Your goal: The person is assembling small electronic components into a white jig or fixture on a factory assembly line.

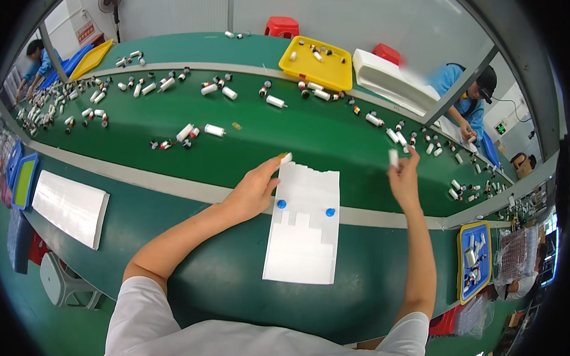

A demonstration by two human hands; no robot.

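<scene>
A view from above of a person's two bare arms reaching over a green counter (231, 283) toward a green conveyor belt (286, 131) that curves across the middle of the frame.

The left hand (254, 191), at centre frame, pinches a small white cylinder with a yellowish tip (286, 158) between thumb and fingertips, holding it at the top left corner of a white foam tray (303, 226). The tray lies flat on the counter at centre, its far end reaching the belt's pale edge strip; two blue round pins (281, 203) sit on it, one at the left and one at the right.

The right hand (404, 182), right of centre, is raised over the belt with its fingers closed around a small white cylindrical part (393, 158), held upright at the fingertips.

Many similar white cylinders (214, 130) lie scattered along the belt, thickest at the upper left. A yellow tray (317, 69) with a few parts sits at the top centre, beyond the belt. A white foam slab (70, 208) lies on the counter at the left. A blue tray with a yellow rim (473, 260) holding parts sits at the lower right. Other workers in blue (463, 96) stand at the upper right and upper left.
</scene>
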